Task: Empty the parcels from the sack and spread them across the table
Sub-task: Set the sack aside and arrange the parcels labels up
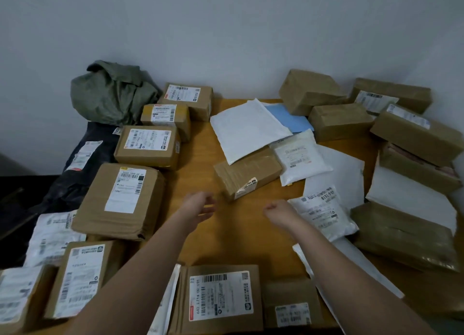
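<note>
Both hands are hovering over the table (200,143), holding nothing — left hand (199,205) loosely open, right hand (277,210) curled; sack (113,93) is lying crumpled at ten o'clock.

The boxes (148,143) are brown cardboard, the bags (249,128) smooth white plastic, the sack (113,93) crumpled green cloth, the worktop (198,159) smooth wood.

Both hands out, holding nothing

Two bare forearms reach forward from the bottom of the view, angled slightly toward each other. The left hand (200,205) hangs with fingers loosely extended and a little spread, palm turned inward. The right hand (277,209) has its fingers curled under, knuckles forward, gripping nothing. The hands are apart, roughly level.
</note>
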